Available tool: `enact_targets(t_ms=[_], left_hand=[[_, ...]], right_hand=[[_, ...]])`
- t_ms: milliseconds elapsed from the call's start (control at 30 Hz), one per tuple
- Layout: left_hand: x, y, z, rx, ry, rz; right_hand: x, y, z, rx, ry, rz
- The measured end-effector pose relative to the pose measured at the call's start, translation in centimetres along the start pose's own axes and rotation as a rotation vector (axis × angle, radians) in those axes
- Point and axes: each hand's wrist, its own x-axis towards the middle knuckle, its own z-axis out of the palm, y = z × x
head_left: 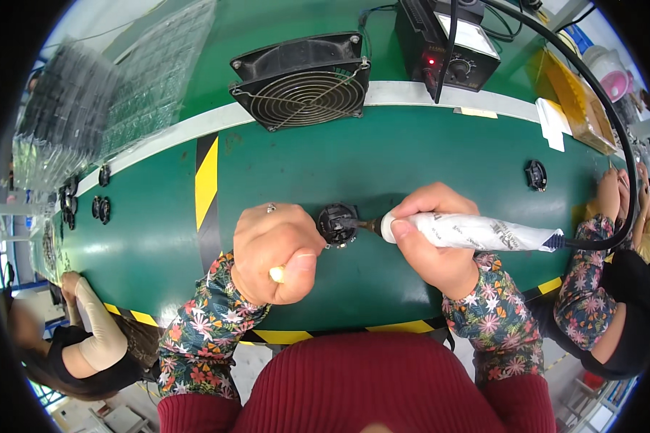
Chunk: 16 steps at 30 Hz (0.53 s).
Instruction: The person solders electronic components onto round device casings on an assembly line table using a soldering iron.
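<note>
Right hand [433,245] grips soldering iron [477,232] — lies left-right, tip toward black part [337,224]; left hand [278,252] clenched.

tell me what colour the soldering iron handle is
White, with a black cable; the soldering iron handle shows in the head view.

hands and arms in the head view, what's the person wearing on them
Both forearms are covered by dark floral-print oversleeves with elastic cuffs at the wrists, over a ribbed dark-red top. The left hand has a ring on one finger; the right hand is bare.
</note>
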Motion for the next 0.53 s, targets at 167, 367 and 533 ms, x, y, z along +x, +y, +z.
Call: enact_targets(t_ms=[167, 367, 533], left_hand=[[-0.3, -0.2, 0.2, -0.013, -0.012, 0.020], [-0.1, 0.1, 0.5, -0.007, -0.005, 0.064], [-0.7, 0.4, -0.6, 0.112, -0.095, 0.009]], right_hand=[[-0.5, 0.5, -0.2, -0.054, -0.010, -0.023], [-0.2, 0.1, -0.2, -0.057, 0.050, -0.124], [-1.1, 1.0, -0.5, -0.060, 0.063, -0.037]])
